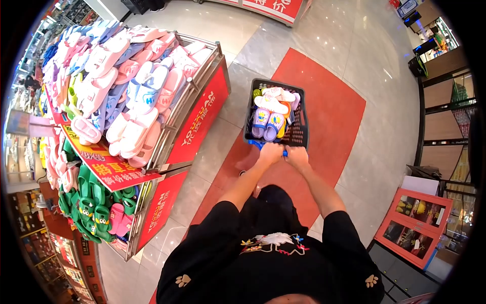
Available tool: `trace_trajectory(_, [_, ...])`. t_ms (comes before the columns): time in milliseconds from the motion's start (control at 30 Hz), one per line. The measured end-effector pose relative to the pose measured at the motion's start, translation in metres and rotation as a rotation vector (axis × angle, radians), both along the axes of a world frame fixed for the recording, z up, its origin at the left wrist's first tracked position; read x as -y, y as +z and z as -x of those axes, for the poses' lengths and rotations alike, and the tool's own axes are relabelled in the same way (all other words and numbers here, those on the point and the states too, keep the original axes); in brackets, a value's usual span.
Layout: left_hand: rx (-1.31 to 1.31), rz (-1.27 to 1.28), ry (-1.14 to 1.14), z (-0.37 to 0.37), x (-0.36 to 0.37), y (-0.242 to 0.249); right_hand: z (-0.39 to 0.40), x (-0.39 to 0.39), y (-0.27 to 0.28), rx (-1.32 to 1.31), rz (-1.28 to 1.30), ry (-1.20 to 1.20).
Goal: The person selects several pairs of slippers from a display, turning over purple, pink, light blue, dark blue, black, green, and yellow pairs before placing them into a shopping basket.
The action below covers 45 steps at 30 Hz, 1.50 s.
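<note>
Item: black mesh shopping basket (301,133), standing on the red floor strip (336,109) directly ahead of the person, right of the display stand.

Contents: several pairs of slippers (270,114), white, lilac and yellow, heaped to about rim height; the exact count cannot be read from this view.

Handle: blue bar (258,145) at the near edge of the basket, mostly hidden under the hands.

Left hand (271,152): curled closed around the handle bar, knuckles up.

Right hand (296,154): likewise wrapped closed on the bar, touching the left hand.

Surroundings: red-panelled display stand (200,119) piled with pink, white and blue slippers (129,83); green ones (93,205) hang at its near end; a red sale sign (109,169) lies across the corner. A red cabinet (417,225) stands at right. Pale tiled floor (334,35) lies beyond.

Handling note: with both hands set together at mid-bar, the load probably steers best if the grip stays centred and the push runs straight along the red strip, keeping the basket well apart from the stand's corner; the heaped top pair looks loose, so an even pace is advisable.
</note>
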<state>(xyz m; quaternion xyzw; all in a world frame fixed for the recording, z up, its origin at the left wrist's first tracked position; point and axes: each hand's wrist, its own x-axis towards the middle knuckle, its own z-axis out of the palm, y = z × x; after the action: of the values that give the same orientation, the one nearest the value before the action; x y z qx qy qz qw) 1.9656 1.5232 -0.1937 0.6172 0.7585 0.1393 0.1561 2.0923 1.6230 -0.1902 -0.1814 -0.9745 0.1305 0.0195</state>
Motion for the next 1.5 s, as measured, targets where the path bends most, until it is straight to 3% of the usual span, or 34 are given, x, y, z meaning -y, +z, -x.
trace_trajectory(300, [0.032,0.017,0.082,0.053,-0.093,0.004,0.059,-0.104,-0.004,0.097,-0.005,0.095])
trace_trajectory(633, [0.044,0.107,0.356,0.11,-0.217,-0.003,0.144,-0.251,-0.019,-0.01,0.038,0.343])
trace_trajectory(867, [0.024,0.155,0.492,0.172,-0.275,-0.006,0.228,-0.319,-0.018,-0.031,0.083,0.459])
trace_trajectory(1200, [0.009,0.056,0.685,0.255,-0.338,0.0,0.342,-0.396,-0.023,-0.024,0.062,0.646])
trace_trajectory(1500, [-0.065,-0.061,0.826,0.353,-0.392,-0.024,0.467,-0.447,-0.011,0.026,0.021,0.715])
